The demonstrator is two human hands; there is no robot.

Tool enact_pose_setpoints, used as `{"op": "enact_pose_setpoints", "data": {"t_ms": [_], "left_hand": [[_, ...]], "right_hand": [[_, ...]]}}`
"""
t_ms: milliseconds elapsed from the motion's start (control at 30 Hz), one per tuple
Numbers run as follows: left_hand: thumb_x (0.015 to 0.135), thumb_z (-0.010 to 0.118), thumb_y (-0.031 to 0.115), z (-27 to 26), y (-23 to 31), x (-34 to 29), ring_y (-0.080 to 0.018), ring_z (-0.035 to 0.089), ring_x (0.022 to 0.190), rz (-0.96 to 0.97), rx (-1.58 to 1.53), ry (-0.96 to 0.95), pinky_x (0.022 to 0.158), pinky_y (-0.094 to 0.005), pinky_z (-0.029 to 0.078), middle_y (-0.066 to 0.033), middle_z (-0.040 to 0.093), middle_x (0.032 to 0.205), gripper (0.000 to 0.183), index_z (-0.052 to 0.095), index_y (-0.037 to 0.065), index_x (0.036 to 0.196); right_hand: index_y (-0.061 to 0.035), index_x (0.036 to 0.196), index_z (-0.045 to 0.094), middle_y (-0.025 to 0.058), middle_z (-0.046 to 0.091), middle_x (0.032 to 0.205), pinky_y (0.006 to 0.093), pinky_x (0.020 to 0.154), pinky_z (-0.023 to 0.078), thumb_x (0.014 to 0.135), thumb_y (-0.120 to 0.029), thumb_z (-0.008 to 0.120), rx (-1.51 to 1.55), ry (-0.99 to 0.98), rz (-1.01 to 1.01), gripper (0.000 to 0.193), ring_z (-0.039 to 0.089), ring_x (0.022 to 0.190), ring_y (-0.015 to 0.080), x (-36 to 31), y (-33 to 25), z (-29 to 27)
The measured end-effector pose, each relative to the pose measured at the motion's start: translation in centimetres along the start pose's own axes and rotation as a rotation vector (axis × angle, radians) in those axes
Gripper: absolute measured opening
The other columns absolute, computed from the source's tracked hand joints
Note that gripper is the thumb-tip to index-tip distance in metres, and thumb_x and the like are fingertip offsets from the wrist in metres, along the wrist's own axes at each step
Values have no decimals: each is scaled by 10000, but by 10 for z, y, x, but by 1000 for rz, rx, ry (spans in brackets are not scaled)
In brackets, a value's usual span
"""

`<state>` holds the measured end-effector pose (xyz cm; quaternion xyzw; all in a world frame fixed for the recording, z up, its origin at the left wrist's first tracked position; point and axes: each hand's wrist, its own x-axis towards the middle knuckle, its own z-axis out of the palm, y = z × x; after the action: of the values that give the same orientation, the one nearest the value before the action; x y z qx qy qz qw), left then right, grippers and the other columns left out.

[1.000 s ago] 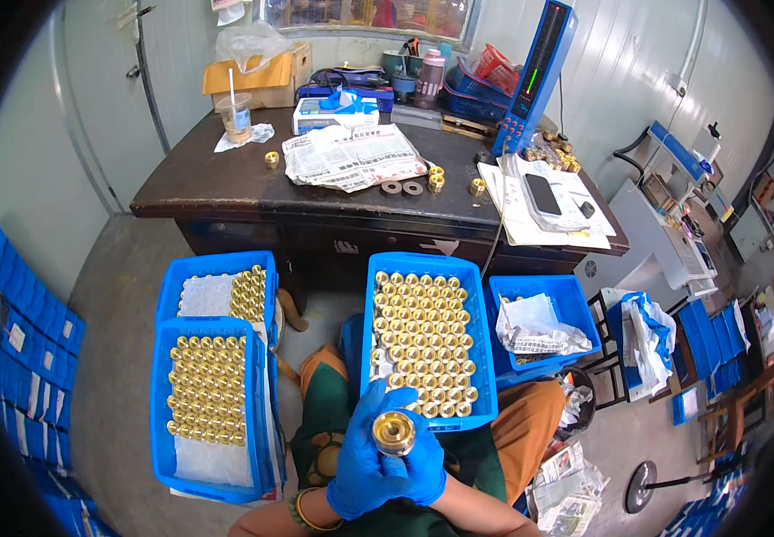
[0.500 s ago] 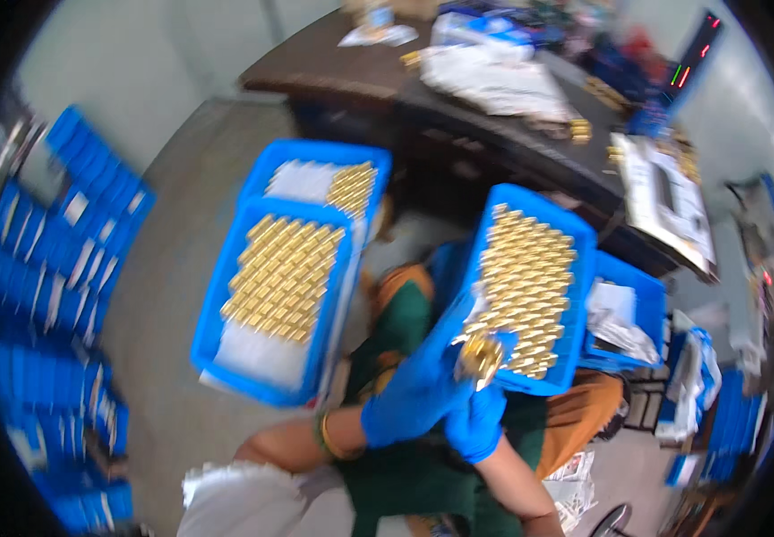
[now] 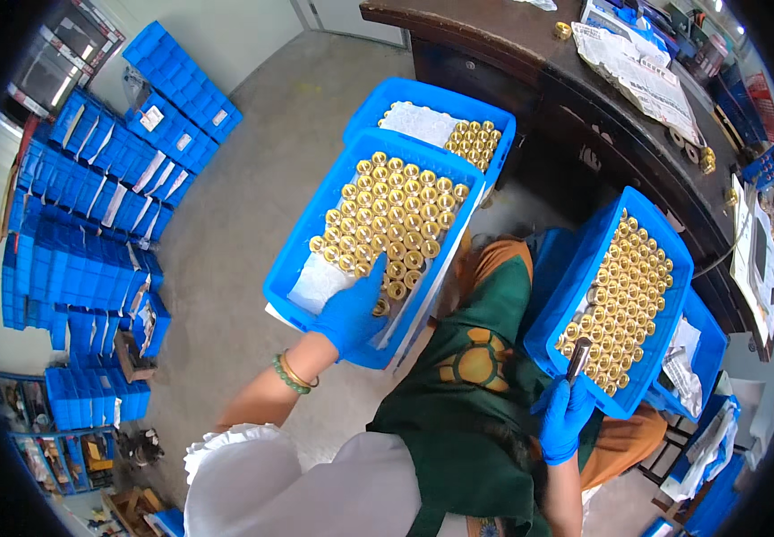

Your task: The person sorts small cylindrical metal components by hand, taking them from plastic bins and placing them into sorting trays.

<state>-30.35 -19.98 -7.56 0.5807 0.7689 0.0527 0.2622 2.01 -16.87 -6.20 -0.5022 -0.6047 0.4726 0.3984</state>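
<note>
My left hand (image 3: 349, 315), in a blue glove, reaches into the near-left blue bin (image 3: 281, 285). Its fingers are closed around a brass fitting (image 3: 380, 308) at the edge of rows of similar upright brass fittings (image 3: 378, 213). White lining paper (image 3: 317, 285) shows beside them. My right hand (image 3: 566, 419), also gloved in blue, grips a short dark metal cylinder (image 3: 580, 356) that points up. That hand is at the near end of the right blue bin (image 3: 679, 259), where many more brass fittings (image 3: 627, 300) stand in rows.
Behind the left bin is another blue bin (image 3: 378, 92) with fittings and paper. A dark wooden desk (image 3: 503, 45) runs along the far right, newspaper (image 3: 642, 76) on it. Stacked blue bins (image 3: 91, 201) line the left wall. A lower blue bin (image 3: 707, 345) holds crumpled wrapping.
My hands were together by the right bin with a brass fitting between them. The left has moved across into the left bin with a fitting; the right stays by the right bin. The view has shifted.
</note>
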Motion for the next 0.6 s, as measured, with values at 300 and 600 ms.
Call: {"op": "enact_pose_setpoints", "data": {"t_ms": [300, 600], "left_hand": [[750, 503, 75, 23, -3, 6, -346, 588, 756, 44, -291, -18, 707, -383, 458, -211, 596, 857, 747, 67, 76, 1356], [738, 549, 121, -11, 174, 70, -302, 540, 733, 930, -70, 404, 638, -382, 430, -133, 566, 757, 240, 577, 63, 970]], "right_hand": [[-15, 662, 474, 66, 468, 482, 282, 403, 363, 802, -57, 485, -109, 70, 19, 147, 470, 406, 153, -7, 13, -17], [-34, 674, 488, 119, 464, 503, 324, 414, 360, 765, -62, 565, -86, 70, -24, 122, 469, 419, 241, -10, 14, -31]]}}
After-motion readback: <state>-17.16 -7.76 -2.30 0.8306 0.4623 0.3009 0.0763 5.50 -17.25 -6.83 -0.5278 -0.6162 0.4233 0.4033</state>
